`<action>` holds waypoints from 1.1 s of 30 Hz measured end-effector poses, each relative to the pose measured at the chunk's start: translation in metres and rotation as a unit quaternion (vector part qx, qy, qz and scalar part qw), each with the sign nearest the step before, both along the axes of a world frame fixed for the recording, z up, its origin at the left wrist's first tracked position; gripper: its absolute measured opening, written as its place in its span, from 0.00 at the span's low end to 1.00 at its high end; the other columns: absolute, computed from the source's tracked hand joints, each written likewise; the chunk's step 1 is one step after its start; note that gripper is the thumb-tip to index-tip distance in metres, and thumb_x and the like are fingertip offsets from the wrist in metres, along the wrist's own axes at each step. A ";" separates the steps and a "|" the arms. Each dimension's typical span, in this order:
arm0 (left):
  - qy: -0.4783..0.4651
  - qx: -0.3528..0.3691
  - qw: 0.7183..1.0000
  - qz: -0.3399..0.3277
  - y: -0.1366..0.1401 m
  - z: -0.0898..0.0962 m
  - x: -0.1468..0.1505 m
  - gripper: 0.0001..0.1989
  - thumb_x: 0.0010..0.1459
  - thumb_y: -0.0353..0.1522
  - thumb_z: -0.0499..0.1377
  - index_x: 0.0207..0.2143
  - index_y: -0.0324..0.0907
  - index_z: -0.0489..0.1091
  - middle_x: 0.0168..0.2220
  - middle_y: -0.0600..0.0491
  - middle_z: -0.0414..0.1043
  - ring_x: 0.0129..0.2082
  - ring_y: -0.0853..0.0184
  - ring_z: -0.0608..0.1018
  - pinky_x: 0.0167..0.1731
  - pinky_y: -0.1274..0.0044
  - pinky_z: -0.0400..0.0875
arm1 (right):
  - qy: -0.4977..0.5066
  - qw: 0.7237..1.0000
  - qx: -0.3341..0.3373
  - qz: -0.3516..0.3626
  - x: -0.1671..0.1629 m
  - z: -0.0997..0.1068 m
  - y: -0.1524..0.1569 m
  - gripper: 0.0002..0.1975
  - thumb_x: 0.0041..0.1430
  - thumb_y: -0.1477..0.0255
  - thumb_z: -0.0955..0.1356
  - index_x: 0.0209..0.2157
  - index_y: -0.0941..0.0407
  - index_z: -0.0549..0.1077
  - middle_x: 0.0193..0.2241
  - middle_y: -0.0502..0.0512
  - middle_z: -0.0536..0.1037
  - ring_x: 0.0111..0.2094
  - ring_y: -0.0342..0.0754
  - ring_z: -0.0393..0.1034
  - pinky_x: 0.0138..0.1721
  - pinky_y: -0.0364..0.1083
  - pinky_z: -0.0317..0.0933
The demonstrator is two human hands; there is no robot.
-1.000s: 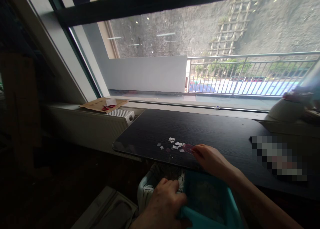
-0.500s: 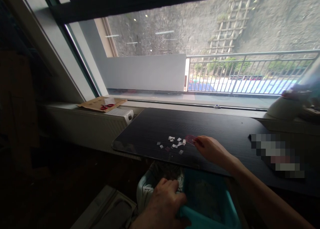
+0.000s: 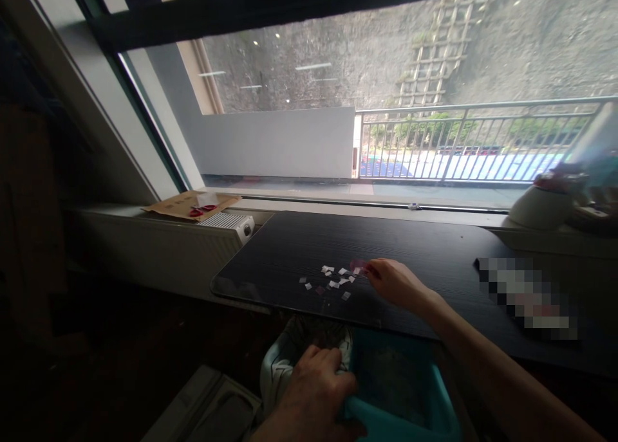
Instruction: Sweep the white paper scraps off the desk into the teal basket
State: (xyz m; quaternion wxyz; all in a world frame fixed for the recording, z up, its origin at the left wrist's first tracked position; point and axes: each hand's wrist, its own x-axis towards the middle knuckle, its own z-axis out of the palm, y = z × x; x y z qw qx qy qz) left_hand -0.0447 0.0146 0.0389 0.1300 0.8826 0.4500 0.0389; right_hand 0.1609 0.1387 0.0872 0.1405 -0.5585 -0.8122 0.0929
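Note:
My right hand [image 3: 392, 280] is over the black tabletop [image 3: 284, 242], its fingers pinching a thin, see-through pinkish piece of plastic [image 3: 358, 265]. Just left of it lie several small white and clear scraps [image 3: 334, 284], scattered loosely on the table. Below the table's front edge, my left hand [image 3: 322, 381] is closed over the rim of a teal bin [image 3: 447, 390]. Beside that hand stands a bin with a striped liner [image 3: 279, 365]; whether the two are joined I cannot tell. My left fingertips are hidden behind the rim.
Red-handled scissors [image 3: 201, 211] lie on brown paper [image 3: 167, 204] above the white radiator [image 3: 226, 227] at the left. A blurred-out object [image 3: 531, 303] rests on the table's right side. The window with its sill [image 3: 309, 205] is behind the table.
The view has shifted slightly. My right hand has moved a little left with the pinkish plastic, which now looks tilted over the scraps. My left hand stays on the bin's rim.

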 end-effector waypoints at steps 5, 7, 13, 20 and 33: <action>-0.001 -0.009 1.000 0.001 0.000 0.000 0.001 0.18 0.42 0.44 0.71 0.31 0.46 0.71 0.35 0.55 0.64 0.36 0.61 0.69 0.38 0.70 0.58 | 0.003 1.000 -0.006 0.005 0.007 0.001 -0.005 0.13 0.62 0.70 0.60 0.26 0.58 0.71 0.22 0.52 0.71 0.22 0.41 0.60 0.23 0.41 0.46; 0.001 -0.015 1.000 0.004 0.000 0.003 0.002 0.18 0.42 0.44 0.71 0.31 0.45 0.71 0.35 0.55 0.64 0.36 0.61 0.69 0.38 0.70 0.59 | 0.005 1.000 -0.006 0.003 0.007 0.002 -0.008 0.14 0.62 0.70 0.60 0.26 0.58 0.71 0.22 0.52 0.71 0.21 0.41 0.60 0.23 0.41 0.46; 0.001 -0.032 0.999 -0.003 0.000 0.008 0.001 0.18 0.42 0.42 0.71 0.33 0.46 0.71 0.36 0.55 0.64 0.37 0.60 0.69 0.38 0.70 0.59 | 0.022 0.999 -0.013 0.022 -0.002 0.002 -0.011 0.13 0.61 0.69 0.60 0.26 0.58 0.72 0.23 0.51 0.71 0.22 0.40 0.59 0.22 0.40 0.47; 0.005 -0.023 1.000 -0.003 -0.001 0.004 0.002 0.18 0.42 0.43 0.71 0.33 0.46 0.71 0.35 0.55 0.64 0.37 0.61 0.69 0.39 0.70 0.59 | 0.019 0.999 -0.025 0.011 0.010 0.005 -0.017 0.14 0.60 0.68 0.61 0.25 0.58 0.71 0.20 0.51 0.70 0.20 0.40 0.57 0.21 0.41 0.46; 0.020 -0.038 0.999 0.004 0.000 0.004 0.003 0.17 0.43 0.43 0.70 0.33 0.46 0.72 0.36 0.54 0.65 0.38 0.58 0.68 0.38 0.70 0.59 | 0.024 1.000 -0.011 0.012 0.013 0.003 -0.013 0.15 0.62 0.69 0.59 0.26 0.58 0.72 0.21 0.51 0.71 0.20 0.40 0.58 0.22 0.41 0.46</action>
